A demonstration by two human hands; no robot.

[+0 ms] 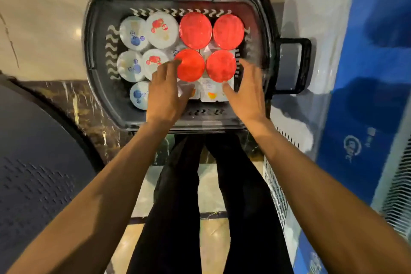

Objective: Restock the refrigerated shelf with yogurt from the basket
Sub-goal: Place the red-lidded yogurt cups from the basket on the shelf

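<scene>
Upper centre of frame: basket (204, 123) packed, red-lidded yogurt tubs (190, 65) in right half, white foil-topped cups (131, 33) in left half. We note left hand (164, 93) and right hand (246, 93) flanking lower red pair, fingers spread wide, holding nothing. We judge best grip on tub walls below lids; lift straight up, clear of neighbours

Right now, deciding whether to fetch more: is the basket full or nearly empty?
Nearly full: the basket holds four red-lidded tubs, five white-lidded cups and flat packs, covering most of its floor.
</scene>
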